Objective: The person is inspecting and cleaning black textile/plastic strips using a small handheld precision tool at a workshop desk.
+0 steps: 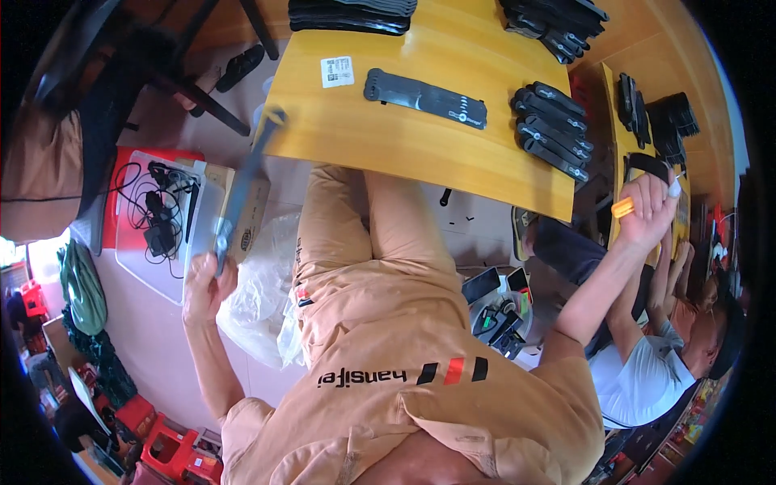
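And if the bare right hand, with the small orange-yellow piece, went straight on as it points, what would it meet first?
Past what the right hand holds, probably the stack of flat black pieces; depth is unclear, so it might pass above them.

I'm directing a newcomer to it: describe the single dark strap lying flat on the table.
Find the large yellow table at top centre. Between the white label and the bunched straps further right lies the flat strap. It lies alone and spread out, while its neighbours are bunched or stacked.
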Action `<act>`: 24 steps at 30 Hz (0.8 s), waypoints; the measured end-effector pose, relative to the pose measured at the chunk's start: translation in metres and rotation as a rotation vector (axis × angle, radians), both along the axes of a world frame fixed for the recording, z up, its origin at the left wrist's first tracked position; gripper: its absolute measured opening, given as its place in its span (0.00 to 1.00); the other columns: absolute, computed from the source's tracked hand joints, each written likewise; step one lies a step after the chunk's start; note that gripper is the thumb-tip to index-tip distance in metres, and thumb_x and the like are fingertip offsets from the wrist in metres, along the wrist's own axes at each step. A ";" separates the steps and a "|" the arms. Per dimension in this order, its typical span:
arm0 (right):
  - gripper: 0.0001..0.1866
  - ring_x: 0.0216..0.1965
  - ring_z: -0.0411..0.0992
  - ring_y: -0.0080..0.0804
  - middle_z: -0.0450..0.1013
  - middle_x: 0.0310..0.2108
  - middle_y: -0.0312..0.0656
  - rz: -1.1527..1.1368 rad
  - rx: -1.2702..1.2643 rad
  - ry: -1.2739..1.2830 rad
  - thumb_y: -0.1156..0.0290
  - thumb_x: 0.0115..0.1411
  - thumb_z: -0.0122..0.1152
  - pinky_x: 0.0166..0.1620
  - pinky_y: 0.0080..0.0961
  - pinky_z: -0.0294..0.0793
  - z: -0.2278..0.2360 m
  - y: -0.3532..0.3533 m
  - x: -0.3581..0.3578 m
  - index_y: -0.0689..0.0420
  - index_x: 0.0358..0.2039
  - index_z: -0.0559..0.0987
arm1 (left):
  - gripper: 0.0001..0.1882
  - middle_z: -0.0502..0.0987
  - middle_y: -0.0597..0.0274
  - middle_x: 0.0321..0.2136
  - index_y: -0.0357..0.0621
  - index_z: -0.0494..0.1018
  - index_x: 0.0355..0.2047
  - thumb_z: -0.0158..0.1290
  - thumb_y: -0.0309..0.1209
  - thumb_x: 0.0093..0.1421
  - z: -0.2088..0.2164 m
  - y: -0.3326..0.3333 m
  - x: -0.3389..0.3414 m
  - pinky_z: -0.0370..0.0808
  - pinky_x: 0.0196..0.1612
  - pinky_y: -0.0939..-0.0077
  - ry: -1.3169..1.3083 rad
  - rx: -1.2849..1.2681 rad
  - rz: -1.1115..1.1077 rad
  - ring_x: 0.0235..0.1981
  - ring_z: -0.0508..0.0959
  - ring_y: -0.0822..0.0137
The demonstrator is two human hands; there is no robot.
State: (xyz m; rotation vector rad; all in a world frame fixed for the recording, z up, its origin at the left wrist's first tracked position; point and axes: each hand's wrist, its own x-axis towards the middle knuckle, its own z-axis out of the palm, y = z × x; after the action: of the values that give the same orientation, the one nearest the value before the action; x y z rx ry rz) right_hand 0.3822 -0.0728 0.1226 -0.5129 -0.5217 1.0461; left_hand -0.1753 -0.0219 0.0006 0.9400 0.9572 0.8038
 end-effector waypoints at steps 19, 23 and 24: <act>0.09 0.16 0.61 0.12 0.68 0.20 0.34 -0.404 -0.507 -1.241 0.77 0.54 0.56 0.19 0.07 0.57 -0.008 0.003 -0.080 0.62 0.37 0.75 | 0.27 0.65 0.66 0.07 0.41 0.69 0.15 0.43 0.52 0.58 -0.051 0.101 0.129 0.57 0.10 0.85 0.473 -0.092 0.249 0.06 0.62 0.77; 0.09 0.18 0.63 0.12 0.71 0.25 0.36 -0.380 -0.523 -1.146 0.78 0.53 0.56 0.19 0.07 0.58 -0.021 0.003 -0.079 0.62 0.36 0.77 | 0.29 0.67 0.63 0.09 0.38 0.71 0.19 0.42 0.53 0.58 -0.040 0.092 0.133 0.60 0.12 0.84 0.528 -0.153 0.286 0.08 0.66 0.75; 0.08 0.19 0.64 0.12 0.72 0.27 0.37 -0.379 -0.486 -1.121 0.78 0.53 0.56 0.19 0.06 0.59 -0.025 0.005 -0.081 0.62 0.35 0.78 | 0.27 0.69 0.61 0.10 0.36 0.72 0.21 0.43 0.51 0.58 -0.039 0.085 0.131 0.63 0.14 0.83 0.647 -0.034 0.340 0.10 0.68 0.73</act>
State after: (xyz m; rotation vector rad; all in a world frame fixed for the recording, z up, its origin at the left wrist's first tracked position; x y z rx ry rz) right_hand 0.3010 -0.0680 0.0979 -1.5932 -1.0950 0.4259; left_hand -0.0438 0.0627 -0.0381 1.0444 1.7213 0.7712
